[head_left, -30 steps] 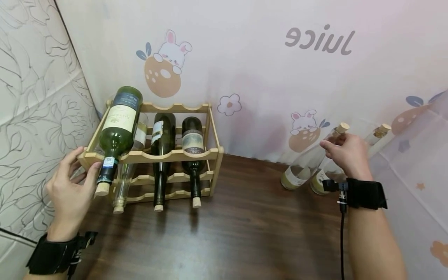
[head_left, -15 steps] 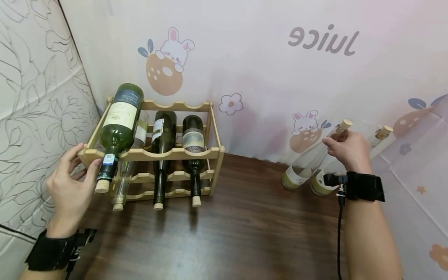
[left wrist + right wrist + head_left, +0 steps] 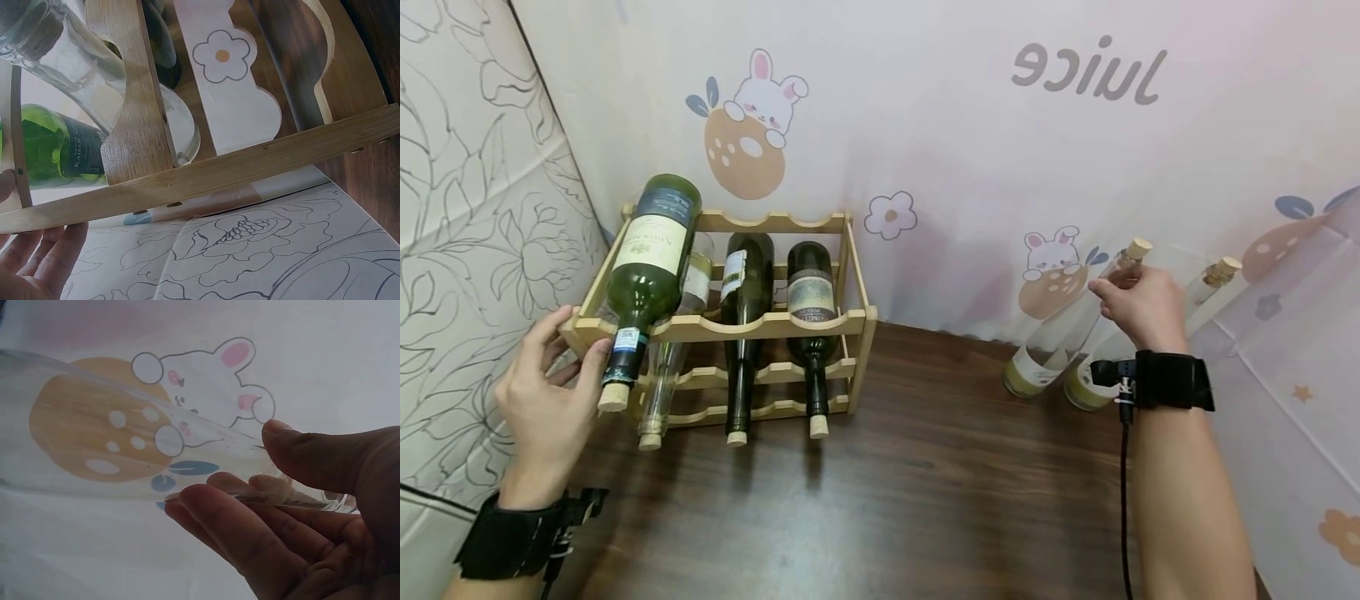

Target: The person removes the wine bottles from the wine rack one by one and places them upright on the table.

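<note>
Little has shifted in the last second: the right hand (image 3: 1146, 308) has edged upward with the neck of the clear glass bottle (image 3: 1060, 332), so its cork (image 3: 1138, 248) now sits higher in view than the cork on the second clear bottle (image 3: 1084, 390). That suggests the bottle is starting to be moved, though whether its base has left the counter (image 3: 925, 483) cannot be told. It leans at the right, well apart from the wooden wine rack (image 3: 700, 330).

The right hand is closed narrowly, thumb and curled fingers round the neck just below the cork. The left hand (image 3: 546, 392) has kept its place, gripping the rack's front left corner, thumb beside the neck of the green wine bottle (image 3: 651, 250), apparently steadying the frame.
</note>
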### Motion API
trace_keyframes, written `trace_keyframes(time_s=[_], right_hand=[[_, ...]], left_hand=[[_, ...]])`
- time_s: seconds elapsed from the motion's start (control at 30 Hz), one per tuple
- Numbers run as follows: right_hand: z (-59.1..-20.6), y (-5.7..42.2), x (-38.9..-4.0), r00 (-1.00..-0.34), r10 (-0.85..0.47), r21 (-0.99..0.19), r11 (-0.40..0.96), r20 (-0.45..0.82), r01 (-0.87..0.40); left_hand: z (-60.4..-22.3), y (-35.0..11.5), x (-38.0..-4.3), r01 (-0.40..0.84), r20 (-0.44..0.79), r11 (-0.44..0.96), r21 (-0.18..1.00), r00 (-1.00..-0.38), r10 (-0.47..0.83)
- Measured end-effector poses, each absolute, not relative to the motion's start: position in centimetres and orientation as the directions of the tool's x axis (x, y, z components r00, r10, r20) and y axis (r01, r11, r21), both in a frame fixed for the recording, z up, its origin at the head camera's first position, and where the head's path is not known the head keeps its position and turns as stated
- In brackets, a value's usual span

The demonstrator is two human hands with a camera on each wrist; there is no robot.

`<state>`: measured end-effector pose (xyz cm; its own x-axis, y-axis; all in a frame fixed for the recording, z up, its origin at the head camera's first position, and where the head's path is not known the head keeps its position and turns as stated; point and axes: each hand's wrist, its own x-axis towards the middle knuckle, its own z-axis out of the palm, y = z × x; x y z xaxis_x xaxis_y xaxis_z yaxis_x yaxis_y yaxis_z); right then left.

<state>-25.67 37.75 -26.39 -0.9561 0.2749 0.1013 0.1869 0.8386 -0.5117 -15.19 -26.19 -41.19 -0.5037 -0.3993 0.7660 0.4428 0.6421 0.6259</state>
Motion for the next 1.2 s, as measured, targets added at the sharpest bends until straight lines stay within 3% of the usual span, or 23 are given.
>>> trace_keyframes(time_s=[0.73,1.0,1.2], right_hand=[[-26.7,38.1,-26.1,-0.954,0.269,-0.488,0.856,0.133,0.173],[-27.4,38.6,-25.8,-0.954,0.261,-0.578,0.806,0.148,0.131],[-28.0,38.1,-25.6,-0.934,0.271,-0.496,0.859,0.232,0.126]], left_hand=[[-41.2,-26.2,-15.3,0.44,0.764,0.64,0.63,-0.501,-0.407],[-41.3,-26.1,-15.3,0.445,0.766,0.639,0.627,-0.5,-0.404],[-41.4,-26.2,-15.2,0.443,0.779,0.656,0.61,-0.484,-0.397]])
